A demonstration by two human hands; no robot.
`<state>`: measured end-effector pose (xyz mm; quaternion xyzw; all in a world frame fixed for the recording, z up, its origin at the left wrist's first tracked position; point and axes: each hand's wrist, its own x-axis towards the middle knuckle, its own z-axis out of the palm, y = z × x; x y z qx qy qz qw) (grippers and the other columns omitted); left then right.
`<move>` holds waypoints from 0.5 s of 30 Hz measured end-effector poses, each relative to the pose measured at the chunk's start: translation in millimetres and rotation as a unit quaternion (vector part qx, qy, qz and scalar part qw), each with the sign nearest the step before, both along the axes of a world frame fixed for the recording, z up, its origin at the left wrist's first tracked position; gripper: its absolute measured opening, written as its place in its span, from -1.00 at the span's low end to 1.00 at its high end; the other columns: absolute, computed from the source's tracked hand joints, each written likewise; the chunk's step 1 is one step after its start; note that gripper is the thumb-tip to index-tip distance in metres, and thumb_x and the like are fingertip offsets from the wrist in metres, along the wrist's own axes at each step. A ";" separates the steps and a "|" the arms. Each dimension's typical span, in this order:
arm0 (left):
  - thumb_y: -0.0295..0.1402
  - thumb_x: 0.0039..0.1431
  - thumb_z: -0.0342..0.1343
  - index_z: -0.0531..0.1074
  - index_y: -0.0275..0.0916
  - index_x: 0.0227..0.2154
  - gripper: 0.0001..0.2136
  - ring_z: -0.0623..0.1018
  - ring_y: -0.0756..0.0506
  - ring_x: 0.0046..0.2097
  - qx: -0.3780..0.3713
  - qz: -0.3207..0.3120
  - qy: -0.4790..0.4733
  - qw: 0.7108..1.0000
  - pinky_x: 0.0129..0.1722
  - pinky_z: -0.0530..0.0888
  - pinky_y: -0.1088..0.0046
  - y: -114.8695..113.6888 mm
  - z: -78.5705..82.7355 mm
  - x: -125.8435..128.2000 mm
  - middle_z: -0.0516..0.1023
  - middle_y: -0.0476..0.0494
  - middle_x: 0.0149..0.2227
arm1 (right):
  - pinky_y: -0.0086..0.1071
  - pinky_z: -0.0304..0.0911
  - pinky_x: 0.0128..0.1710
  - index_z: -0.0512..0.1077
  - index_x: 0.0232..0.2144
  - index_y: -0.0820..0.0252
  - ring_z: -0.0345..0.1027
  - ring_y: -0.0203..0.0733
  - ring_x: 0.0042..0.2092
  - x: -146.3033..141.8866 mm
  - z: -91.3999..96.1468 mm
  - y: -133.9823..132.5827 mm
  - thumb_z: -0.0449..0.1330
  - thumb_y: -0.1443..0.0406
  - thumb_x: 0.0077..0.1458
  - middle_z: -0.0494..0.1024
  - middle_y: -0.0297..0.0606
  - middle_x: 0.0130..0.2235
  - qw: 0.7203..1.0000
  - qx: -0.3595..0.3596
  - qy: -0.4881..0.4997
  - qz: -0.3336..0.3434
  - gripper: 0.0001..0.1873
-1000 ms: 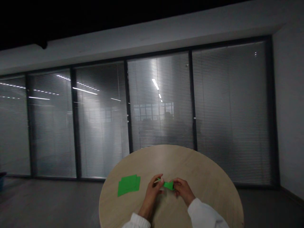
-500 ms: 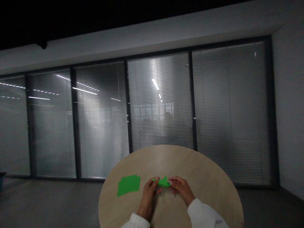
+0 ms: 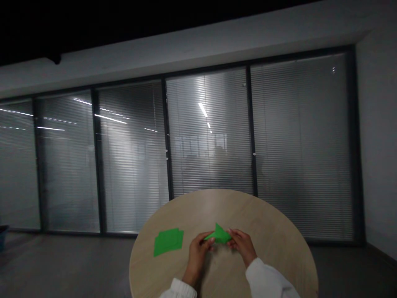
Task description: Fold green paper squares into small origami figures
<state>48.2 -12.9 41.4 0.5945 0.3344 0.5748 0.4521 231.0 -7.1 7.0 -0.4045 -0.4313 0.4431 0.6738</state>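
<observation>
A folded piece of green paper (image 3: 221,235) is held between my two hands, above the table, with one pointed corner sticking up. My left hand (image 3: 199,247) pinches its left end between thumb and fingers. On the other side, my right hand (image 3: 242,243) grips the right end, fingertips closed on the edge. Flat green paper sheets (image 3: 167,241) lie overlapping on the table to the left of my left hand, touched by neither hand.
The round wooden table (image 3: 273,265) stands before me. Behind it runs a glass partition with blinds (image 3: 211,165) in dark frames. A dark bin-like object (image 3: 3,238) is cut off at the far left, on the grey floor (image 3: 77,265).
The folded paper has turned and shifted slightly right, showing a broader face and a taller point. Both hands have moved a little to the right with it. The sheets are unmoved.
</observation>
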 end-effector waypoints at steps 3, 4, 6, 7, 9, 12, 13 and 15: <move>-0.11 -0.27 0.38 0.63 -0.31 -0.30 -0.55 0.59 -0.18 -0.33 -0.020 0.005 -0.016 1.000 -0.43 0.51 0.41 3.9 -1.9 -1.9 0.66 -0.29 -0.31 | -0.45 0.29 -0.55 0.56 -0.44 0.24 0.42 -0.23 -0.52 -0.6 -0.2 -0.3 0.38 -0.07 -0.25 0.57 -0.28 -0.54 1.000 0.014 0.005 0.018 -0.51; -0.11 -0.28 0.39 0.63 -0.31 -0.30 -0.54 0.59 -0.18 -0.33 -0.028 0.004 -0.022 0.999 -0.42 0.52 0.41 5.1 -2.4 -2.4 0.66 -0.29 -0.32 | -0.44 0.30 -0.54 0.57 -0.42 0.24 0.42 -0.22 -0.51 -0.4 -0.2 -0.5 0.38 -0.06 -0.25 0.58 -0.27 -0.53 1.000 0.021 0.002 0.021 -0.51; -0.07 -0.28 0.38 0.63 -0.31 -0.29 -0.52 0.59 -0.17 -0.35 -0.046 -0.002 -0.035 0.998 -0.41 0.52 0.40 7.3 -3.7 -3.0 0.66 -0.27 -0.33 | -0.43 0.31 -0.52 0.58 -0.37 0.23 0.44 -0.19 -0.47 0.9 -0.1 -0.8 0.38 -0.06 -0.24 0.61 -0.23 -0.47 0.999 0.030 -0.007 0.018 -0.49; -0.05 -0.28 0.38 0.63 -0.31 -0.29 -0.51 0.59 -0.16 -0.36 -0.053 -0.005 -0.043 0.998 -0.40 0.52 0.40 8.2 -4.4 -3.0 0.66 -0.27 -0.34 | -0.42 0.32 -0.51 0.59 -0.35 0.23 0.45 -0.18 -0.45 1.8 -0.1 -0.9 0.37 -0.06 -0.24 0.62 -0.22 -0.45 0.999 0.032 -0.012 0.013 -0.49; -0.02 -0.28 0.37 0.63 -0.32 -0.30 -0.49 0.59 -0.14 -0.38 -0.063 -0.011 -0.061 0.996 -0.38 0.53 0.39 9.3 -5.8 -2.8 0.66 -0.27 -0.35 | -0.40 0.35 -0.47 0.59 -0.33 0.24 0.46 -0.16 -0.43 3.8 -0.4 -0.8 0.36 -0.06 -0.22 0.63 -0.19 -0.41 0.999 0.037 -0.022 0.008 -0.48; -0.03 -0.33 0.40 0.64 -0.32 -0.35 -0.50 0.58 -0.11 -0.41 -0.071 -0.005 -0.077 0.994 -0.36 0.52 0.41 9.7 -7.1 -3.6 0.67 -0.26 -0.38 | -0.38 0.37 -0.42 0.60 -0.33 0.24 0.47 -0.15 -0.42 5.6 -0.8 -0.7 0.36 -0.04 -0.21 0.63 -0.18 -0.41 0.999 0.038 -0.032 0.000 -0.49; -0.05 -0.36 0.41 0.64 -0.32 -0.37 -0.51 0.58 -0.10 -0.42 -0.074 0.000 -0.078 0.994 -0.37 0.52 0.43 9.8 -7.4 -4.4 0.67 -0.25 -0.40 | -0.37 0.37 -0.43 0.60 -0.34 0.24 0.47 -0.15 -0.43 5.7 -0.8 -0.8 0.37 -0.04 -0.22 0.63 -0.18 -0.42 0.999 0.036 -0.034 -0.003 -0.50; -0.07 -0.40 0.43 0.64 -0.32 -0.41 -0.53 0.57 -0.08 -0.46 -0.079 0.013 -0.075 0.994 -0.41 0.50 0.46 10.3 -7.9 -6.4 0.66 -0.23 -0.45 | -0.37 0.37 -0.45 0.59 -0.38 0.25 0.47 -0.14 -0.45 5.2 -0.4 -1.2 0.38 -0.04 -0.26 0.62 -0.19 -0.46 0.999 0.032 -0.038 -0.012 -0.50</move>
